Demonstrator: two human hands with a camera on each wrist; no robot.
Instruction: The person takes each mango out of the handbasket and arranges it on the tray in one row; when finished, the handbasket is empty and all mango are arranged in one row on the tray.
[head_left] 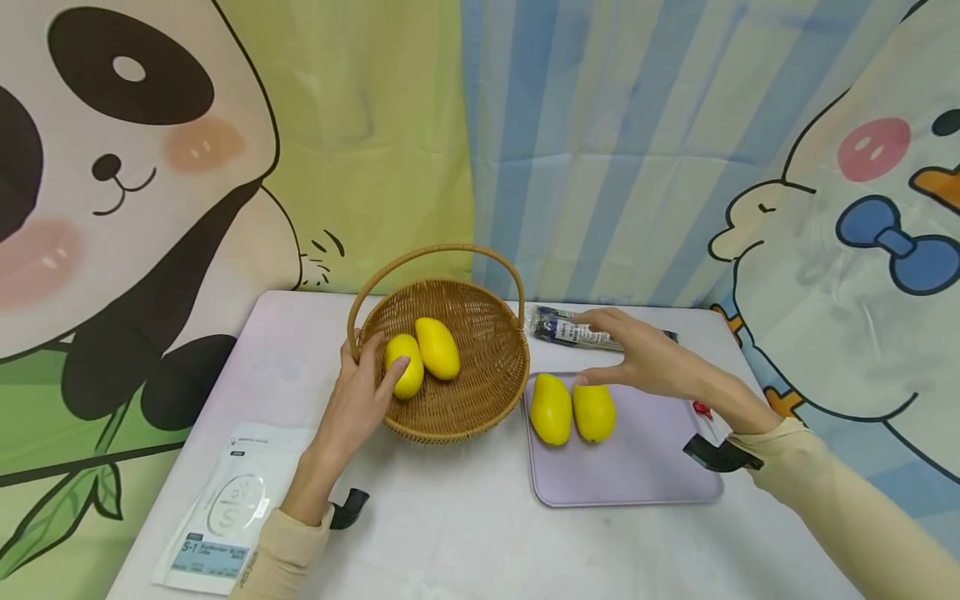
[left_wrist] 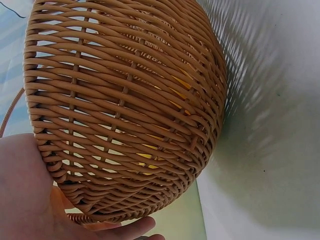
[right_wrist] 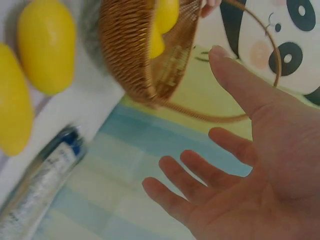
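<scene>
a wicker basket [head_left: 483, 375] with two mangoes [head_left: 438, 348] inside is gripped at the rim by the left hand [head_left: 354, 398]. the right hand [head_left: 645, 356] — spread, empty — is raised near two more mangoes [head_left: 551, 412] on a tray [head_left: 645, 467].

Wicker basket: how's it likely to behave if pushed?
The wicker basket may rock or tip, as its sides round in toward the base. Its open weave suggests it's light for its size, with slight give. The two yellow mangoes inside look smooth and rounded, so they may roll and shift its balance.
</scene>
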